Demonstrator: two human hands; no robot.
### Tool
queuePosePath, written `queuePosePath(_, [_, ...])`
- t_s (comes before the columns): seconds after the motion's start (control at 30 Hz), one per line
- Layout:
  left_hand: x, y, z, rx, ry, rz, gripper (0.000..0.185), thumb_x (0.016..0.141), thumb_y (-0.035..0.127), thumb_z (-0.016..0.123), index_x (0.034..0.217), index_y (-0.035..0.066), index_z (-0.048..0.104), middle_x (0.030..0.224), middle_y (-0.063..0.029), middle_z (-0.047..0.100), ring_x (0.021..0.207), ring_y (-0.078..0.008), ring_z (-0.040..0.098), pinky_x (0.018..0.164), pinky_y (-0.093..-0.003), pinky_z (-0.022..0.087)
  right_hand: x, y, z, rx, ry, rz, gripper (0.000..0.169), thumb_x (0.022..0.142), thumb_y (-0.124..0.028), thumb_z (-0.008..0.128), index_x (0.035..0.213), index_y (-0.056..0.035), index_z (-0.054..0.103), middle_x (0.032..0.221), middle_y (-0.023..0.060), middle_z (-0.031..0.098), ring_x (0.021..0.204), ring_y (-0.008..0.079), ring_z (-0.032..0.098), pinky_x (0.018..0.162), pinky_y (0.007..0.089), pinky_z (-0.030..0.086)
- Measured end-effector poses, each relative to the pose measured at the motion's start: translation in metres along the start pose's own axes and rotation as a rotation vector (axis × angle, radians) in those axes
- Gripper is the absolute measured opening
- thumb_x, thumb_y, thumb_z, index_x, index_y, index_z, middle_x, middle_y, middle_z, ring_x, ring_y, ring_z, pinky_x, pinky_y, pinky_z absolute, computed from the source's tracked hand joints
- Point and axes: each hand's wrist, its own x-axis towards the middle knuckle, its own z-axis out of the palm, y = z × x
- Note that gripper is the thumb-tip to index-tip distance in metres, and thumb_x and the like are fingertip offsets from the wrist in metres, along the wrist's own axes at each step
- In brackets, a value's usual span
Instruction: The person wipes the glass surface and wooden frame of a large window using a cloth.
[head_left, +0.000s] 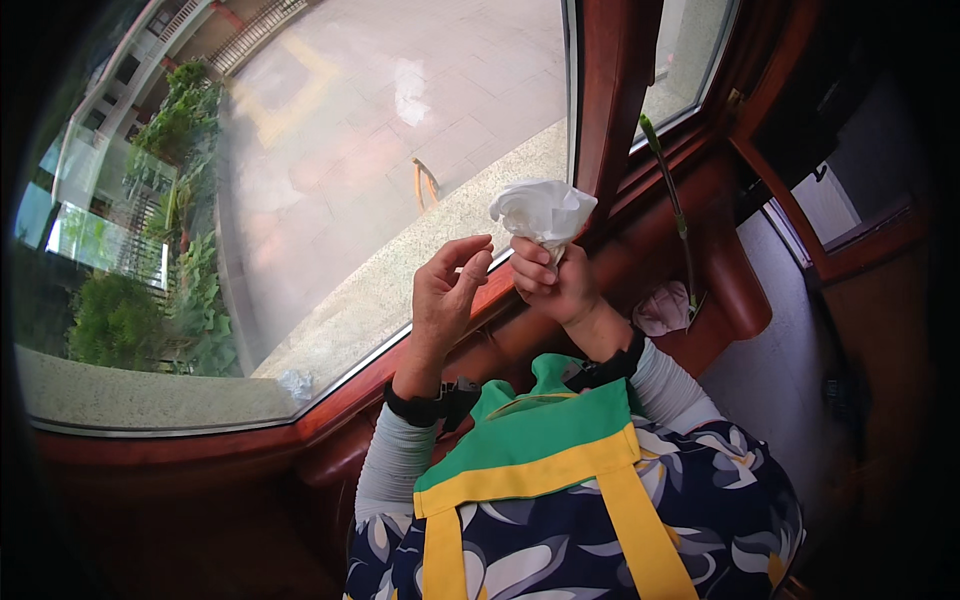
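A crumpled white paper or thin cloth (541, 210) bunches up out of my right hand (559, 281), whose fingers are wrapped around its lower end. To the left of it, my left hand (450, 292) is raised with the fingers curved and apart, holding nothing. Both hands are in front of a large window pane (360, 187), near its reddish-brown wooden frame (480, 307). I cannot tell whether either hand touches the glass. Whitish haze covers part of the pane.
On the brown ledge at right lies a crumpled pinkish cloth (664, 307), beside a squeegee-like tool with a green-ended pole (675, 195) leaning on the window frame. A wooden-framed door (862, 240) stands farther right. Behind the glass are a stone sill (420, 259) and green shrubs (116, 319).
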Motion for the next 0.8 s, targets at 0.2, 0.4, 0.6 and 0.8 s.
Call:
queuePosePath(0.2, [-0.013, 0.001, 0.035, -0.279, -0.187, -0.199, 0.034, 0.094, 0.017, 0.061, 0.12, -0.004, 0.055, 0.104, -0.0089, 0.065, 0.095, -0.0147, 0.063, 0.081, -0.0277, 0.052, -0.012, 0.008, -0.017, -0.029, -0.106, 0.064, 0.015, 0.093, -0.017, 0.041, 0.096, -0.0029, 0.047, 0.071, -0.0001, 0.047, 0.052, 0.0062, 0.044, 0.046, 0.0204, 0.035])
queuePosePath(0.4, [-0.026, -0.023, 0.035, -0.395, 0.009, -0.164, 0.032, 0.092, 0.008, 0.06, 0.122, -0.003, 0.055, 0.111, -0.0107, 0.064, 0.098, -0.0195, 0.065, 0.076, -0.0309, 0.057, -0.011, 0.015, 0.022, -0.548, 0.209, -0.063, 0.052, 0.094, -0.013, 0.05, 0.142, -0.0051, 0.03, 0.112, 0.0068, 0.053, 0.094, 0.0144, 0.062, 0.08, 0.0258, 0.054])
queuePosePath(0.6, [-0.028, 0.001, 0.042, -0.24, 0.197, -0.075, 0.03, 0.088, 0.001, 0.056, 0.117, -0.001, 0.059, 0.11, -0.0101, 0.065, 0.097, -0.0185, 0.064, 0.08, -0.0298, 0.053, -0.017, 0.01, 0.007, -0.557, 0.185, -0.013, 0.047, 0.096, -0.019, 0.05, 0.139, -0.0058, 0.035, 0.103, 0.0045, 0.06, 0.087, 0.0103, 0.059, 0.068, 0.0248, 0.05])
queuePosePath(0.8, [-0.028, 0.005, 0.045, -0.391, 0.308, -0.118, 0.019, 0.093, 0.014, 0.06, 0.105, 0.0, 0.062, 0.092, -0.0053, 0.066, 0.078, -0.0138, 0.062, 0.067, -0.028, 0.049, -0.024, 0.008, -0.005, -1.051, 0.194, 0.0, 0.039, 0.103, -0.036, 0.041, 0.119, -0.0036, 0.054, 0.087, 0.0012, 0.061, 0.062, 0.006, 0.054, 0.052, 0.0181, 0.043])
